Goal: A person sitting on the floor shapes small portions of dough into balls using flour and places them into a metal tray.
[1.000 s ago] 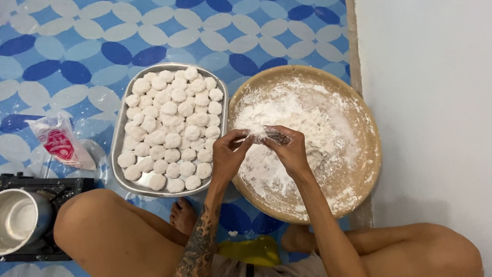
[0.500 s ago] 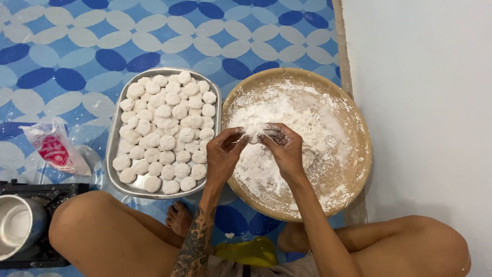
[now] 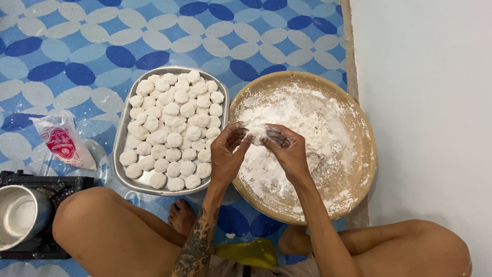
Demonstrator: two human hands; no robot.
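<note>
Dough ball (image 3: pixel 258 133) is pinched between left hand (image 3: pixel 227 154) & right hand (image 3: pixel 287 149), fingers closed on it, over floury round tray (image 3: pixel 359 133).

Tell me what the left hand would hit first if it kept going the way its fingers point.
The left hand points up and to the right, at the dough piece pinched between both hands. Past that lies the floured round tray. Height above the tray is unclear.

Floor (image 3: pixel 77 46) is covered in a blue mat with white and navy oval shapes, pretty busy pattern; plain white wall (image 3: pixel 425 102) runs down the right side; tan strip (image 3: pixel 348 31) along its base; soft, even light everywhere.
</note>
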